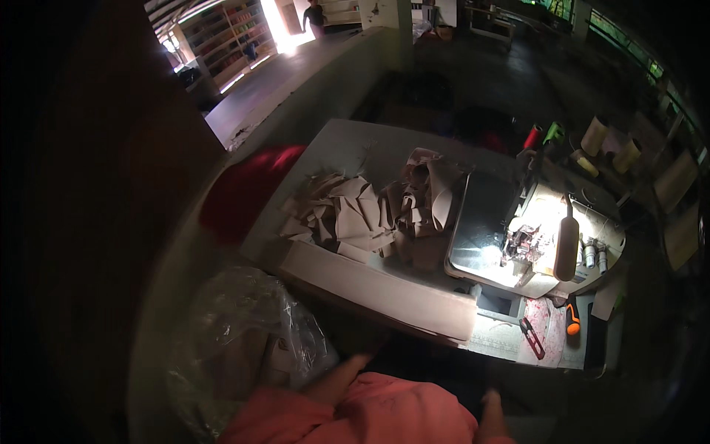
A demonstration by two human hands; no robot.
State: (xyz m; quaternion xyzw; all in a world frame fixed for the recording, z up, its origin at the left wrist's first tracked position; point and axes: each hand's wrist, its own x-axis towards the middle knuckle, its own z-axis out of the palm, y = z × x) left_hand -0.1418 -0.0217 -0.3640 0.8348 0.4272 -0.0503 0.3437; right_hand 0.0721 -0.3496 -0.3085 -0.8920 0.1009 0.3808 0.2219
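My left hand point(360, 361) is low in front of the table, at the end of my forearm and close to a clear plastic bag point(285, 311). Its fingers fade into the dark under the table edge. On the other side of my lap is my right hand point(491, 400), blurred and dim, its fingers not readable. Above both hands, a long stack of beige fabric pieces point(377, 292) lies along the table's front edge. Behind it spreads a loose heap of beige fabric pieces point(355, 214). A lit sewing machine point(529, 240) stands to the right.
Red-handled thread snips point(532, 339) and an orange-and-black screwdriver point(572, 317) lie at the table's front right. Thread cones point(594, 136) stand behind the machine. Red cloth point(255, 189) is at the left, beside a low wall point(296, 111). A person point(314, 18) stands far off.
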